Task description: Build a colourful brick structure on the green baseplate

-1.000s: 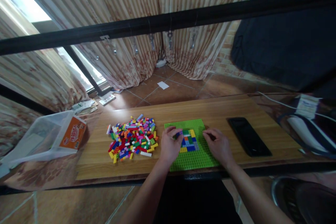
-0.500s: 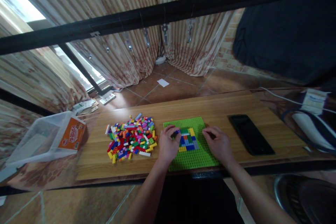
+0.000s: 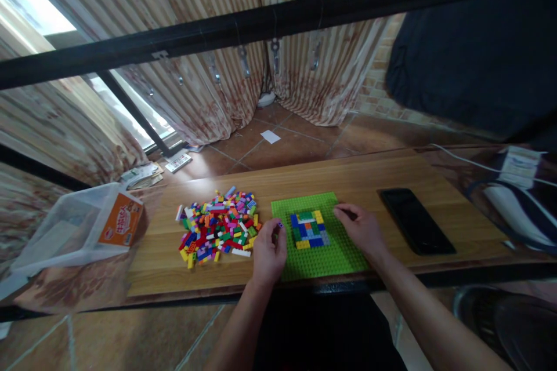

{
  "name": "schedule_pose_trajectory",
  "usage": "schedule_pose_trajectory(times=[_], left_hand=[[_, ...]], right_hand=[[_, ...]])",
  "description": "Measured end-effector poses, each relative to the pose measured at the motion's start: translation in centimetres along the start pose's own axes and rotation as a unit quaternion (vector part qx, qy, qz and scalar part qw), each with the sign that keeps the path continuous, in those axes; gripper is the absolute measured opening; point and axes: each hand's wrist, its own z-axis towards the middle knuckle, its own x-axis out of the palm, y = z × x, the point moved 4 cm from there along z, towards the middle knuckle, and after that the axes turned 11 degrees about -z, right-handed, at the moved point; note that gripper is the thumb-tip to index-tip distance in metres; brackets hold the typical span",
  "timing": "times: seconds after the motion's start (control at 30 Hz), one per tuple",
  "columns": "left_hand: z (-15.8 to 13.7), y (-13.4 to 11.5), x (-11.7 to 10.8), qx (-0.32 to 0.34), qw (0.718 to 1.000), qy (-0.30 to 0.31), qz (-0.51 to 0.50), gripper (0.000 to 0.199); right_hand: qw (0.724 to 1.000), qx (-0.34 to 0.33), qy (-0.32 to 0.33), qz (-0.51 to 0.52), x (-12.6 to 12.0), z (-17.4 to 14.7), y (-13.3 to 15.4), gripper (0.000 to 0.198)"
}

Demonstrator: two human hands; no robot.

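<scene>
A green studded baseplate (image 3: 343, 258) lies on the board, with a flat patch of blue, yellow, green, white and grey toy bricks (image 3: 310, 229) joined on its middle. Over the plate's left edge, my left hand (image 3: 270, 249) pinches a small purple toy brick (image 3: 281, 225) between thumb and fingertips. My right hand (image 3: 359, 229) is at the right side of the plate, thumb and fingers pressed together; whatever may be between them is hidden. To the left of my left hand spreads a pile of loose coloured bricks (image 3: 217, 229).
Everything lies on a wooden board (image 3: 161, 278). A black phone (image 3: 416, 221) rests on the right. A clear plastic bin (image 3: 65, 232) with an orange label stands at the far left. Beyond the board, a black bar (image 3: 296, 22) with hanging clips crosses in front of curtains.
My left hand has moved left with the purple brick, from beside the joined bricks to the plate's left edge, uncovering their left side. The right hand has barely shifted.
</scene>
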Motion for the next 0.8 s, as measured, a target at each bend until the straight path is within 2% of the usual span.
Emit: schedule_pose_trajectory(times=[0.17,0.37,0.57,0.7,0.8], left_hand=[[0.1,0.3,0.3,-0.001,1.0,0.02,0.01,0.021],[0.4,0.3,0.2,0.004,1.0,0.019,0.014,0.019],[0.5,0.4,0.4,0.002,0.999,0.023,0.032,0.019],[0.6,0.6,0.8,0.004,0.996,0.024,0.087,0.021],[0.6,0.6,1.3,0.033,0.986,0.028,0.161,0.021]], right_hand=[[0.999,0.01,0.048,0.002,1.0,0.6,1.6,0.031],[0.996,-0.072,0.041,-0.026,1.7,0.0,3.0,0.027],[0.991,-0.132,-0.004,-0.033,2.3,-1.0,3.2,0.029],[0.99,-0.12,-0.035,-0.06,2.5,-2.0,3.3,0.032],[0.99,-0.113,-0.056,-0.057,2.4,-2.4,3.3,0.032]])
